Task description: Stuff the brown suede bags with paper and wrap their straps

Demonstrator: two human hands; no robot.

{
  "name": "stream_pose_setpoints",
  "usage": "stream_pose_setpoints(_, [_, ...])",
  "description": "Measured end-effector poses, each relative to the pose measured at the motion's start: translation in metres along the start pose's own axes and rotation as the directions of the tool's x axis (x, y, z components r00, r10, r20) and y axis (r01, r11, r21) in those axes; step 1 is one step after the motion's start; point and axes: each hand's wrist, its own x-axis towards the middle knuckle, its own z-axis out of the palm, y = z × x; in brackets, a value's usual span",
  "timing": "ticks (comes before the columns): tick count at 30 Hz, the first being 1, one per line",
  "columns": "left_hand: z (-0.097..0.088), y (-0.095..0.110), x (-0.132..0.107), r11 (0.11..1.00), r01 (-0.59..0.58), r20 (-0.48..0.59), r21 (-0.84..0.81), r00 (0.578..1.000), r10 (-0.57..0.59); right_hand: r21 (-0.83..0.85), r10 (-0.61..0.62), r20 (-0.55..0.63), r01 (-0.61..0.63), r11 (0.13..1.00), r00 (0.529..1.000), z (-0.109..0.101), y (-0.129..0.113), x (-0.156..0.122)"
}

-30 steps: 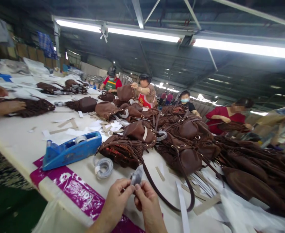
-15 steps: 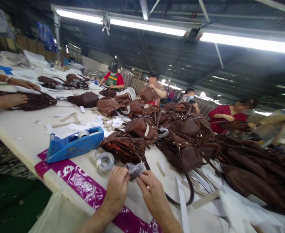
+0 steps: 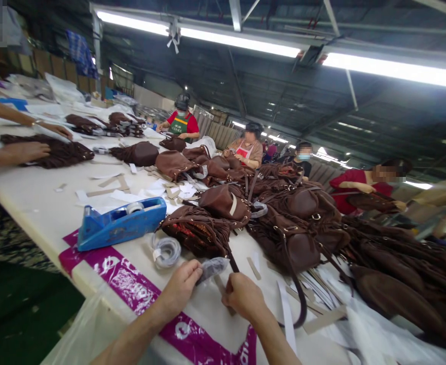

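My left hand (image 3: pixel 183 284) pinches one end of a small piece wrapped in clear plastic (image 3: pixel 214 267), whose contents I cannot make out. My right hand (image 3: pixel 246 294) is closed, with a narrow grey-brown strip (image 3: pixel 220 285) at its fingertips. Just beyond the hands lies a brown leather bag (image 3: pixel 194 230) with gathered sides and a reddish patterned part. Its dark strap (image 3: pixel 233 261) runs down toward my right hand. Left of the plastic piece rests a coil of clear plastic-wrapped cord (image 3: pixel 166 252), apart from both hands.
A blue tape dispenser (image 3: pixel 122 225) stands on the white table (image 3: pixel 36 203), by a purple printed plastic strip (image 3: pixel 127 279). Many brown bags (image 3: pixel 302 203) are piled to the right. Paper scraps (image 3: pixel 112 185) lie about. Another person's hands (image 3: pixel 29 150) work at left; co-workers (image 3: pixel 183 124) stand across.
My hands have moved apart; the plastic-wrapped piece stays in my left hand and my right hand has shifted right with the strip. A co-worker across has lowered a bag.
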Motion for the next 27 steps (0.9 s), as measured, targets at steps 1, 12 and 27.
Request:
stream_pose_setpoints(1, [0.000, 0.000, 0.001, 0.997, 0.014, 0.020, -0.075, 1.000, -0.013, -0.006, 0.005, -0.003, -0.005, 1.000, 1.000, 0.000, -0.004, 0.002])
stream_pose_setpoints(12, [-0.002, -0.003, 0.007, 0.937, 0.103, 0.022, -0.335, 0.995, -0.101, 0.341, -0.089, -0.017, 0.089, 0.936, 0.996, 0.016, 0.031, -0.021])
stream_pose_setpoints(27, [0.006, 0.009, -0.007, 0.995, -0.096, -0.112, 0.003, 0.989, 0.096, 0.954, -0.006, 0.052, -0.048, 0.296, 0.999, 0.044, -0.017, -0.027])
